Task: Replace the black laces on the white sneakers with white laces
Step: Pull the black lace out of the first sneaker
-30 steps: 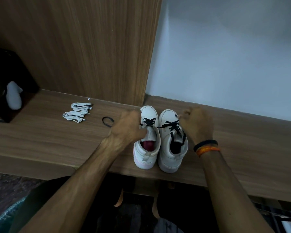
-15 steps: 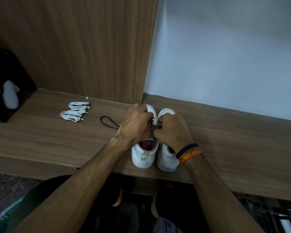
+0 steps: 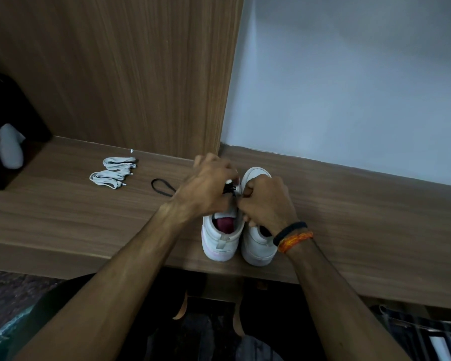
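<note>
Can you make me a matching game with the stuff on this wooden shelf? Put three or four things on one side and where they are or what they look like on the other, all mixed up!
1. white laces
2. loose black lace
3. left sneaker
4. right hand

A. red inside
B. wears black and orange wristbands
C. folded bundles, far left of the shoes
D. thin loop lying beside the left hand

Pairs: 1-C, 2-D, 3-A, 4-B

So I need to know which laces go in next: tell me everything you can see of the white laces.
The white laces lie as two flat, folded bundles side by side on the wooden shelf, left of the sneakers. They look like flat woven fabric with small pale tips showing. Nothing touches them; a loose black lace lies apart to their right.
</note>
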